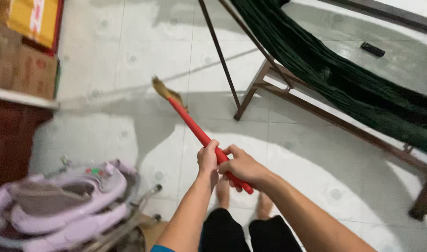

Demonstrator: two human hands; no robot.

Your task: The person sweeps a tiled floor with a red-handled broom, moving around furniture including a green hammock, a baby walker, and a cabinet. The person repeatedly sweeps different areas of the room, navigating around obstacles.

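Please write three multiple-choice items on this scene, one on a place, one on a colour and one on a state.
1. Where is the lilac baby walker?
A. at the lower left, on the tiled floor
B. in the green hammock
C. under the hammock

2. What colour is the broom handle?
A. blue
B. red
C. white

3. How is the broom held?
A. left hand alone
B. lying loose on the floor
C. both hands closed round it

Answers: 1 A, it sits low at the left of the frame. 2 B, the handle is bright red. 3 C, the left hand and the right hand both wrap the handle.
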